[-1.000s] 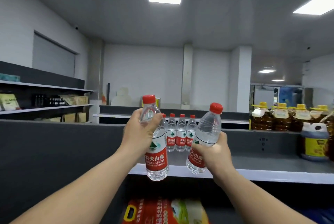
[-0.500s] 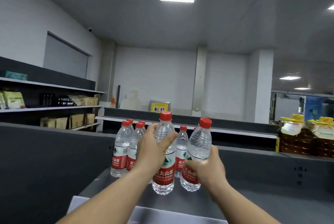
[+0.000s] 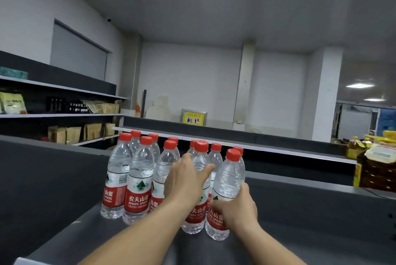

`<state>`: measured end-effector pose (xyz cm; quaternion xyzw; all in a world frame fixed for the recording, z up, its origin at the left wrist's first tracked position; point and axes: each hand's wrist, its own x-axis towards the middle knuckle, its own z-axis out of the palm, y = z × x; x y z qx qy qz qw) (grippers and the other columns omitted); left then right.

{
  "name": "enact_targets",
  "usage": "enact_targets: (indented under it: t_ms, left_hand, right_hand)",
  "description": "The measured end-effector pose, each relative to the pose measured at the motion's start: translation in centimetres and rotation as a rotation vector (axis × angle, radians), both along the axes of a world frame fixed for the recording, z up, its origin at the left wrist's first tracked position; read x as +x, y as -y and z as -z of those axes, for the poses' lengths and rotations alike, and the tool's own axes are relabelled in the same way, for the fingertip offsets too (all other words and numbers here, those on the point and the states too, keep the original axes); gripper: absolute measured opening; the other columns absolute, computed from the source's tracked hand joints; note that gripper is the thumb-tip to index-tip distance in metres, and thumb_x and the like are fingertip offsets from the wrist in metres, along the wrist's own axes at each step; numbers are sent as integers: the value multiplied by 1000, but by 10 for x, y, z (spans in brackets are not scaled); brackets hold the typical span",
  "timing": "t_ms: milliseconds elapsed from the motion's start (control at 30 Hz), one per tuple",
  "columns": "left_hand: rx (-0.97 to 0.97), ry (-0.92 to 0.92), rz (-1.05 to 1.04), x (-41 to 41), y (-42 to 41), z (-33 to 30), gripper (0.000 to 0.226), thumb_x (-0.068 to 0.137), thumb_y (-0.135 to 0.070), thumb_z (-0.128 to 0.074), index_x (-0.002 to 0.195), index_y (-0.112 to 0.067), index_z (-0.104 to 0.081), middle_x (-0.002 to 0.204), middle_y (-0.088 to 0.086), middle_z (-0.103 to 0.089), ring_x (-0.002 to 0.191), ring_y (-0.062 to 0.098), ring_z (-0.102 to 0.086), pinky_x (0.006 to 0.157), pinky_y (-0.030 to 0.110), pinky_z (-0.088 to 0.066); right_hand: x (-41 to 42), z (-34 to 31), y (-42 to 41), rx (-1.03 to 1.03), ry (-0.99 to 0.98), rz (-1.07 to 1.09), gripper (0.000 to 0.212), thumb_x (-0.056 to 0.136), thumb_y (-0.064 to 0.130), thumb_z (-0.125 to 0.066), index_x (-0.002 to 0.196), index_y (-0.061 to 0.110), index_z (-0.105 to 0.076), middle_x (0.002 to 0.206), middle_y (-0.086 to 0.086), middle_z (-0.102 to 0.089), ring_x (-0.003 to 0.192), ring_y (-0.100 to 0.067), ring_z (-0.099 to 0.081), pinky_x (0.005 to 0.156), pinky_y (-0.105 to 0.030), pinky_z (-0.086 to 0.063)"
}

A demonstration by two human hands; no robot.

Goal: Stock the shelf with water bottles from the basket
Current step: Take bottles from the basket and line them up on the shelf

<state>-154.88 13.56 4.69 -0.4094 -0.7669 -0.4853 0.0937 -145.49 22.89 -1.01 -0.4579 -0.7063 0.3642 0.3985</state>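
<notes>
In the head view, the person's left hand (image 3: pixel 186 181) is wrapping its fingers and thumb around the middle of an upright water bottle (image 3: pixel 198 192), whose base is sitting on the grey shelf (image 3: pixel 300 228). The right hand (image 3: pixel 237 209) is gripping a second bottle (image 3: pixel 225 196) around its red label, fingers curled round it; this bottle is leaning slightly to the left, its base on or just at the shelf surface, touching the first bottle. Just beside them to the left, a cluster of stocked bottles (image 3: pixel 138 181) with red caps is standing upright in rows, more caps showing behind the two held bottles. At the far right, yellow-capped oil jugs (image 3: pixel 377 166) are sitting on the same shelf, well apart from the water. The basket is lying outside this view.
</notes>
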Motion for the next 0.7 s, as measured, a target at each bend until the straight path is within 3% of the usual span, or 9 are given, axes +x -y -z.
enact_targets:
  t_ms: [167,333,500,600,700]
  left_hand:
    - [-105,-122,-79,-7,-17,4,55,90,-57,-53,126,-15,-49,123,1,-60,115,20,-52,85,32,-44]
    - [-128,-224,-140,-12,-26,7,56,92,-54,-49,131,-14,-45,124,-2,-57,116,17,-48,80,29,-43]
    - [-143,-326,-173,-17,-24,6,51,92,-51,-53,127,-15,-44,123,-1,-52,113,16,-44,75,25,-44]
    - [-104,-322,-134,-18,-20,7,54,91,-45,-59,130,-15,-38,119,1,-44,96,14,-47,67,24,-45]
    - [-81,-222,-76,-18,-11,11,44,90,-41,-63,116,-15,-38,104,2,-56,76,15,-51,61,25,-39]
  right_hand:
    - [-21,6,-12,6,33,-8,65,58,38,-83,111,27,-46,107,-7,-66,103,-28,-63,81,-36,-54]
    - [-27,6,-15,16,3,-33,56,63,39,-85,105,27,-50,102,-1,-69,88,-22,-60,64,-28,-43]
    - [-30,11,-13,35,58,-29,60,60,46,-82,110,28,-56,101,5,-72,100,-22,-66,75,-30,-48]
    - [-29,11,-9,-11,129,-14,53,66,41,-81,107,21,-55,100,2,-69,104,-26,-66,85,-33,-52]
    - [-30,11,-9,-23,151,-5,48,68,37,-82,105,17,-59,96,0,-69,98,-26,-68,87,-36,-55]
